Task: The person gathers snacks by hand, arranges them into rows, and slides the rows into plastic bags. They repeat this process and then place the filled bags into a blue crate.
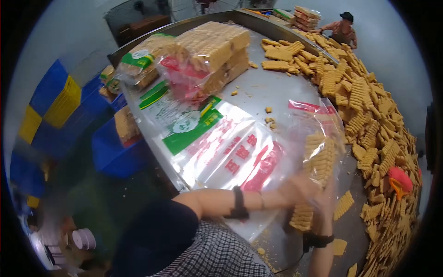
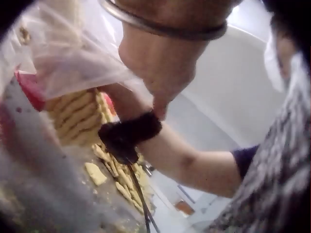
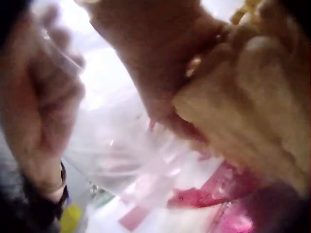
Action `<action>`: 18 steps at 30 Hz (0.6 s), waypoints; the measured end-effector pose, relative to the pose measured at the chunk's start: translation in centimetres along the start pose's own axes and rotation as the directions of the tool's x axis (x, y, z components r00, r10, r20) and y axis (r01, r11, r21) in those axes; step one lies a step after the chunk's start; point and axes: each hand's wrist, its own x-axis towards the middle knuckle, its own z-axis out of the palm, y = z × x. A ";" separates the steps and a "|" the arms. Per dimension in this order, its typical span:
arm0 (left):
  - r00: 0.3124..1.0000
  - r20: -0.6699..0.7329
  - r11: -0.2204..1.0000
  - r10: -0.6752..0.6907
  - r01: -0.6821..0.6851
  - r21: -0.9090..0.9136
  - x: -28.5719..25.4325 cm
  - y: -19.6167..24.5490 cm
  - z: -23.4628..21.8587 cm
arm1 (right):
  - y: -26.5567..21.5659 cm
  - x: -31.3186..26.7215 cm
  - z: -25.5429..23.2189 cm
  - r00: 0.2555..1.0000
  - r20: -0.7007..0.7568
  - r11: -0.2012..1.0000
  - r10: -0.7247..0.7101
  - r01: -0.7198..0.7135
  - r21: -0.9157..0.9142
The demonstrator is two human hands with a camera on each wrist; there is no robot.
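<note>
A clear bag with a red band [image 1: 318,111] lies on the metal table, ridged yellow pieces [image 1: 319,157] stacked inside. My left hand [image 1: 300,190], blurred in the head view, grips the bag near its lower end; curled fingers of this left hand [image 3: 51,92] show against clear film in the right wrist view. My right hand [image 1: 324,205] is beside it at the bag's end. In the right wrist view the right hand [image 3: 155,58] holds ridged pieces [image 3: 248,102] against its palm. Plastic film covers part of the right hand in the left wrist view.
Flat printed bags [image 1: 230,147] lie left of the hands. Filled bags [image 1: 207,51] stand farther back. A large heap of yellow pieces [image 1: 364,120] runs along the right, with a red-orange object [image 1: 399,181] on it. Blue crates [image 1: 117,152] are at left; another person [image 1: 341,32] is at the far end.
</note>
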 end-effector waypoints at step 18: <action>0.986 0.123 0.827 0.108 -0.020 -0.562 -1.4 4.6 -11.7 | -14.3 11.0 5.7 0.881 -0.156 0.786 -0.446 0.302 -0.540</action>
